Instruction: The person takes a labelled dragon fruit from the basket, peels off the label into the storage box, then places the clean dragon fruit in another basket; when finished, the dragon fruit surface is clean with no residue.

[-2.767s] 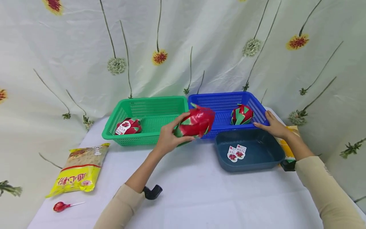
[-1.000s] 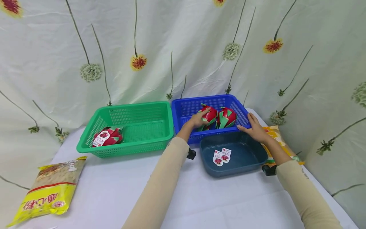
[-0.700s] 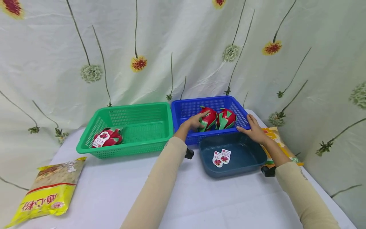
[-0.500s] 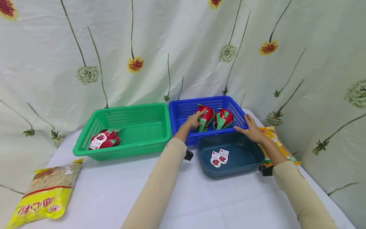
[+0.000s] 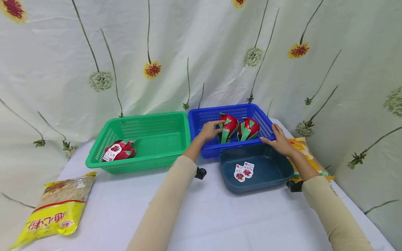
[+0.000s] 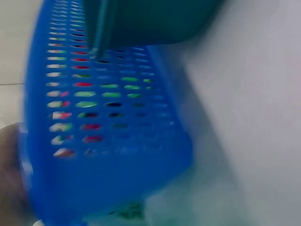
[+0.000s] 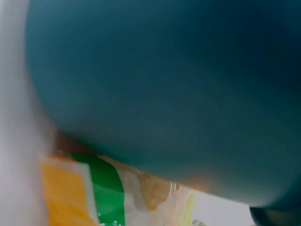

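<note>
My left hand (image 5: 208, 131) is at the left side of a red dragon fruit (image 5: 229, 126) in the blue basket (image 5: 211, 152), its fingers spread and fingertips right at the fruit. A second dragon fruit (image 5: 249, 129) sits to the right of it. My right hand (image 5: 281, 142) holds the basket's front right corner, thumb on the front rim and fingers along the right side. In the left wrist view, red and green show through the slotted wall of the blue basket (image 6: 108, 174). The right wrist view is mostly filled by the dark teal tub (image 7: 155, 94).
A green basket (image 5: 147, 162) with a labelled dragon fruit (image 5: 123, 150) stands to the left. The dark teal tub (image 5: 260, 186) in front of the blue basket holds stickers (image 5: 244, 171). A yellow pasta bag (image 5: 56, 209) lies at left, an orange-yellow bag (image 5: 303, 153) behind my right forearm.
My left hand has carried the dragon fruit right and down into the blue basket, then loosened and drawn slightly left off it. My right hand has stayed on the basket's corner.
</note>
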Demonstrator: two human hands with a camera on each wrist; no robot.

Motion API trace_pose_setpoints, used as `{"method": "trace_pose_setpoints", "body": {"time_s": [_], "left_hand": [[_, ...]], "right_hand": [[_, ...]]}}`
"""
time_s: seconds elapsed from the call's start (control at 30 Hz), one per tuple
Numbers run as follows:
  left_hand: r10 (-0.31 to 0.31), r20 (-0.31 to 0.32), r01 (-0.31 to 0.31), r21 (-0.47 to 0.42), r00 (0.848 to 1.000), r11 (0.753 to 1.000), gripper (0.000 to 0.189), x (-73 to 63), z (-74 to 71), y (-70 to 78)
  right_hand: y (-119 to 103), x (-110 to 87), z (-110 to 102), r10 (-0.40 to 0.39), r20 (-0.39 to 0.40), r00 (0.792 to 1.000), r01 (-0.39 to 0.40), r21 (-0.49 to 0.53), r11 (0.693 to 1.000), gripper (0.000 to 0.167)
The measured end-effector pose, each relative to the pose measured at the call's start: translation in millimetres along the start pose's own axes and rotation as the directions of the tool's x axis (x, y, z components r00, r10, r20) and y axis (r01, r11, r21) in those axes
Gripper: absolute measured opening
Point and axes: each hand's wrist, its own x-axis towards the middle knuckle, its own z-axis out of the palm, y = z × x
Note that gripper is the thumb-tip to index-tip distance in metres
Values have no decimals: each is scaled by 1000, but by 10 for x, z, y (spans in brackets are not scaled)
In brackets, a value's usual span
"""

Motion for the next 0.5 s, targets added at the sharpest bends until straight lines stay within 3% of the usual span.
{"method": "trace_pose_setpoints", "body": {"time_s": [0.1, 0.17, 0.3, 0.33, 0.37, 0.4, 0.43, 0.5], "left_hand": [[4, -106, -19, -143, 994, 990, 35, -227, -209, 36], [4, -154, -46, -270, 988, 962, 33, -452, -372, 61], [8, -257, -120, -423, 966, 898, 32, -1040, -678, 21], [8, -294, -136, -420, 956, 897, 33, -1205, -753, -2], [4, -345, -151, -400, 938, 904, 34, -1360, -822, -43], [-14, -410, -152, -370, 912, 917, 34, -1515, -891, -80], [-42, -484, -144, -342, 874, 929, 35, -1661, -957, -121], [-116, -635, -90, -283, 764, 955, 37, -1935, -1077, -224]], "right_hand": [[-28, 5, -13, -11, -3, 1000, 11, 10, 1000, 94], [-33, 3, -15, -7, -1, 1000, 7, 10, 1000, 94], [-32, -10, 1, -3, 1, 1000, 3, 10, 1000, 95], [-31, -15, 7, -3, 1, 1000, 3, 11, 1000, 95], [-29, -22, 11, -2, 0, 1000, 2, 11, 1000, 95], [-26, -26, 16, -3, -2, 1000, 3, 17, 1000, 95], [-26, -30, 19, -3, -3, 1000, 3, 19, 1000, 95], [-34, -43, 22, -2, 0, 1000, 2, 18, 1000, 94]]}}
